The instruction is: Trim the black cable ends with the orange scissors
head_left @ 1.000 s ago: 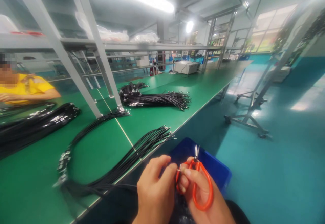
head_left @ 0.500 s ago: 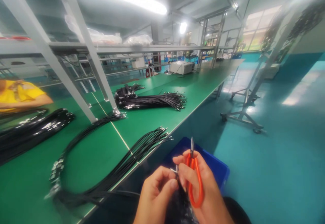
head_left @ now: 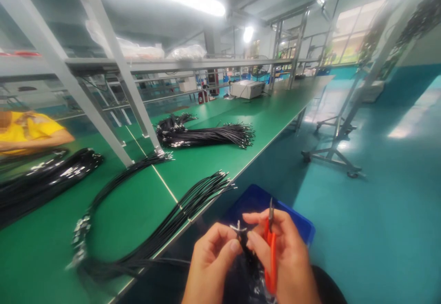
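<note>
My left hand (head_left: 215,260) pinches the end of a black cable (head_left: 242,238), where short pale wire ends spread apart. Close beside it on the right, my right hand (head_left: 284,249) holds orange-handled scissors (head_left: 272,253), blades pointing up and closed together. My right thumb and fingertips are near the cable end; whether they touch it is unclear. Below the hands hangs dark material with clear plastic, partly hidden. On the green table, a curved bundle of black cables (head_left: 172,223) lies to the left, its silvery ends near the table edge.
More black cable bundles (head_left: 210,135) lie on the green table (head_left: 193,168). A blue bin (head_left: 292,221) stands below, behind my hands. A metal shelf frame (head_left: 113,51) rises at the left, where a person in yellow (head_left: 34,129) sits. A wheeled rack (head_left: 336,152) stands right.
My right hand has shifted slightly right, away from my left, and the scissors have turned and dropped a little. The pale wire ends now show spread more clearly.
</note>
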The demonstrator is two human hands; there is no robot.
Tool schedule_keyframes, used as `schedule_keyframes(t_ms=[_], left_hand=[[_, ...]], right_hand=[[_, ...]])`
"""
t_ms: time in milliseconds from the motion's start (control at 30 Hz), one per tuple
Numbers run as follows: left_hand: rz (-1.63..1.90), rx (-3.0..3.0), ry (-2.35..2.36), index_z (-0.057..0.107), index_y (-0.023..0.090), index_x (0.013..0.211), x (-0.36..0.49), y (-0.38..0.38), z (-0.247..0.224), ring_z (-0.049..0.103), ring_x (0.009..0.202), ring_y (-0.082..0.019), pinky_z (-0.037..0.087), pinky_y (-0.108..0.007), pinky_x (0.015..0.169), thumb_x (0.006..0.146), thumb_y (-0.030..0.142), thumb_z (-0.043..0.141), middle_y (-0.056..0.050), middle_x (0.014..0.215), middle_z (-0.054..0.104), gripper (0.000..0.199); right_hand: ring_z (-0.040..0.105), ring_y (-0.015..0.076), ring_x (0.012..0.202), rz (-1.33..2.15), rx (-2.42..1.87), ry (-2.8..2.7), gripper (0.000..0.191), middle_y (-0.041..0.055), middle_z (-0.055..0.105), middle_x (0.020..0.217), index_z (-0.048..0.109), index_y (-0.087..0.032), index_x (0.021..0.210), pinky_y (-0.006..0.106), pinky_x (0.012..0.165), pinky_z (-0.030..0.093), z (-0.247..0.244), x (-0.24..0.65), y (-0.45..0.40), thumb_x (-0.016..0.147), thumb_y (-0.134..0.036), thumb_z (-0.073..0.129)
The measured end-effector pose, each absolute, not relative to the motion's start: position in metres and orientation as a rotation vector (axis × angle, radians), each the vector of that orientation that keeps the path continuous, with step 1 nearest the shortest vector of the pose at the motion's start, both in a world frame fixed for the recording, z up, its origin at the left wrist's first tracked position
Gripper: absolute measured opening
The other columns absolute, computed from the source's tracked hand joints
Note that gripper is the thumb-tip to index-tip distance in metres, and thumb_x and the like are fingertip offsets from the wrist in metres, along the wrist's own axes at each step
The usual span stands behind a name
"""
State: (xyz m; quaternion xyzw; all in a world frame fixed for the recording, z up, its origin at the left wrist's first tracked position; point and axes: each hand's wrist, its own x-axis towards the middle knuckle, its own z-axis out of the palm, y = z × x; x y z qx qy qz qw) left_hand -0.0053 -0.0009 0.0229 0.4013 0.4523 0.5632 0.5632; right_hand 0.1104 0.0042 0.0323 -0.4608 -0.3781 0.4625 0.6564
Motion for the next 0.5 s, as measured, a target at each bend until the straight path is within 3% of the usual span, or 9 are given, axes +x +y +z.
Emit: schedule_keyframes(t_ms=[200,333,433,500], left_hand=[[1.240,1.077,1.042,0.062,0.015,0.068,-0.008,-0.001,0.021,0.051,0.062,-0.013,0.042,-0.022,0.061,0.075,0.035,0.070,0.000,0.064,0.060,0.022],[1.327,1.053,1.137,0.063,0.016,0.069,-0.007,-0.003,0.023,0.050,0.059,-0.011,0.041,-0.020,0.057,0.076,0.033,0.069,0.002,0.063,0.060,0.020],[1.379,1.002,1.190,0.063,0.016,0.067,-0.009,-0.001,0.023,0.044,0.054,-0.009,0.038,-0.018,0.052,0.074,0.033,0.070,0.003,0.059,0.055,0.020],[1.406,0.986,1.184,0.063,0.016,0.067,-0.011,0.001,0.021,0.043,0.054,-0.009,0.038,-0.018,0.052,0.073,0.033,0.071,0.003,0.059,0.056,0.020]], right_hand=[[0.062,0.0167,0.057,0.740,-1.107,-1.098,0.014,-0.0029,0.066,0.065,0.061,-0.029,0.076,0.026,0.053,0.047,0.023,0.103,0.004,0.069,-0.019,0.069],[0.057,0.0176,0.054,0.423,-1.121,-1.085,0.024,-0.0032,0.065,0.061,0.065,-0.033,0.073,0.029,0.057,0.045,0.019,0.095,0.000,0.066,-0.010,0.063],[0.056,0.0182,0.054,0.448,-1.125,-1.120,0.026,-0.0023,0.063,0.059,0.068,-0.033,0.073,0.029,0.059,0.045,0.017,0.096,-0.004,0.066,-0.009,0.061],[0.055,0.0175,0.052,0.647,-1.130,-1.151,0.020,-0.0014,0.063,0.061,0.068,-0.031,0.076,0.029,0.055,0.044,0.018,0.099,-0.008,0.066,-0.014,0.063]])
